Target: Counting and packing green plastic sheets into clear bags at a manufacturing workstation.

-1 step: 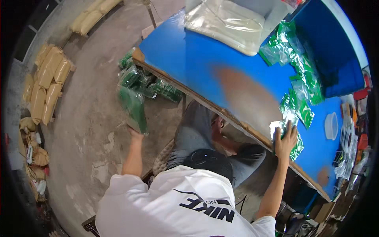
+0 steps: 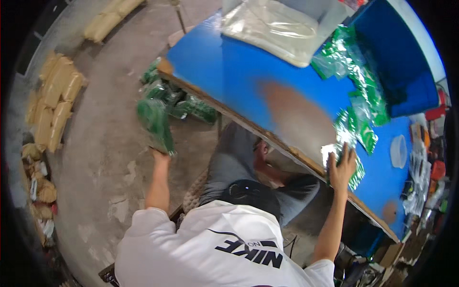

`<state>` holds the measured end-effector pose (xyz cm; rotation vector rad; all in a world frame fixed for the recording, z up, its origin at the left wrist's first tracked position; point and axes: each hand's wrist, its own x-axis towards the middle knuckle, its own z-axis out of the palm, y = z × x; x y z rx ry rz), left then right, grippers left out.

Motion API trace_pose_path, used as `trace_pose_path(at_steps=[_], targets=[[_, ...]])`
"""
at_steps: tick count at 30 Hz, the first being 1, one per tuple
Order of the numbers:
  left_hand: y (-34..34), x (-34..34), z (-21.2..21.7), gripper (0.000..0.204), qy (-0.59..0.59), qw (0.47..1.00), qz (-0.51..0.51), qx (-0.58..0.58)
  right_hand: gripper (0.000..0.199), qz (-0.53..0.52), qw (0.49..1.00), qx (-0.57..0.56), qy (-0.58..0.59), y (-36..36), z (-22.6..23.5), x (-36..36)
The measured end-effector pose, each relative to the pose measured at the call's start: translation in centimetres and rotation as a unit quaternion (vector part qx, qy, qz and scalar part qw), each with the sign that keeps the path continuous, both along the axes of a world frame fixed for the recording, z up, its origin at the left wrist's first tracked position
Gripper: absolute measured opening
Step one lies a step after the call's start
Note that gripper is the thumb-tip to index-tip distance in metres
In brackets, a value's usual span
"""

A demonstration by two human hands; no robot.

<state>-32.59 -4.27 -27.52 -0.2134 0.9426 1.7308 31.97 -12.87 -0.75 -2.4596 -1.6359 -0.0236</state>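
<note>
Off the table's left end, my left hand (image 2: 159,154) is closed on the lower end of a green and clear plastic bag (image 2: 155,122). The bag is blurred by motion and hides part of my fingers. My right hand (image 2: 343,168) rests palm down near the table's front edge with its fingers spread. Under and beside it lie shiny green plastic packets (image 2: 357,176), partly covered by the hand. More green packets (image 2: 366,91) run in a loose band up the blue tabletop (image 2: 239,81).
Several filled green bags (image 2: 179,103) are heaped by the table's left end. On the table stand a bin lined with clear plastic (image 2: 270,31), a large blue bin (image 2: 401,62) and a small clear tub (image 2: 398,151). Tan sacks (image 2: 55,91) are stacked at far left.
My left hand and the green bag have shifted slightly up and to the left. My right hand stays on the packets with hardly any movement.
</note>
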Motion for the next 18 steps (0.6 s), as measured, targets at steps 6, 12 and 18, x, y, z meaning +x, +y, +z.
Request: trace_pose_path(at_steps=[6, 12, 18], targets=[[7.7, -0.4, 4.6, 0.075, 0.118, 0.912, -0.387, -0.070, 0.054, 0.264, 0.964, -0.013, 0.035, 6.1, 2.7, -3.1], [-0.3, 20.4, 18.7, 0.052, 0.084, 0.731, -0.667, 0.114, 0.066, 0.303, 0.941, -0.045, -0.144, 3.1, 5.5, -7.2], [-2.4, 30.1, 23.3, 0.044, 0.076, 0.760, -0.626, 0.155, 0.041, 0.470, 0.870, 0.010, 0.149, 1.4, 5.0, -11.9]])
